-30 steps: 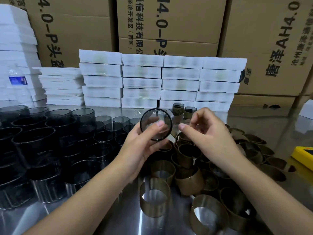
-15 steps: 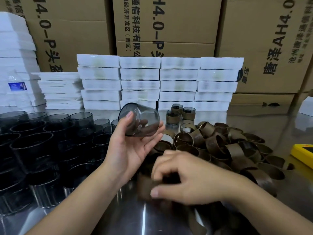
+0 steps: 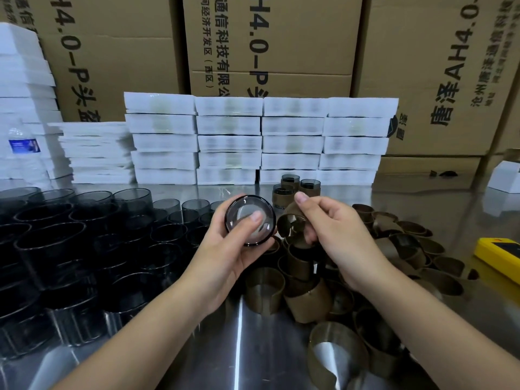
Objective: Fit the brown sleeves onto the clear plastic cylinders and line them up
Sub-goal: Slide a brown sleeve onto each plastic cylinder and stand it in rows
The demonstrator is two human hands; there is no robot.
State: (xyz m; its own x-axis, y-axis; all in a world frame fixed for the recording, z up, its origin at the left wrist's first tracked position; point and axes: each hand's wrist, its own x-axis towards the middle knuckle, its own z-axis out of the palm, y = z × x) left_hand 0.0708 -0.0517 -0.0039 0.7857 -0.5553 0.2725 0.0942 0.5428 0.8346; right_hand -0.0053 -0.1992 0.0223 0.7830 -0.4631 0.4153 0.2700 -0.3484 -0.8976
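My left hand point(image 3: 228, 257) grips a clear smoky plastic cylinder point(image 3: 250, 220), its round end turned toward me. Just right of it, my right hand point(image 3: 334, 235) pinches a brown sleeve point(image 3: 291, 223), held almost against the cylinder's side. Three sleeved cylinders point(image 3: 295, 188) stand together at the back by the white boxes. A pile of loose brown sleeves point(image 3: 394, 243) covers the steel table under and right of my hands. Bare clear cylinders point(image 3: 84, 243) stand packed at the left.
Stacks of white boxes point(image 3: 253, 139) line the back, with large cardboard cartons point(image 3: 270, 43) behind them. A water bottle point(image 3: 24, 153) stands far left. A yellow device point(image 3: 501, 254) lies at the right edge. Bare steel table point(image 3: 239, 347) shows between my forearms.
My right hand has lifted from the sleeve pile with one brown sleeve and brought it beside the cylinder. My left hand has turned the cylinder's end toward me.
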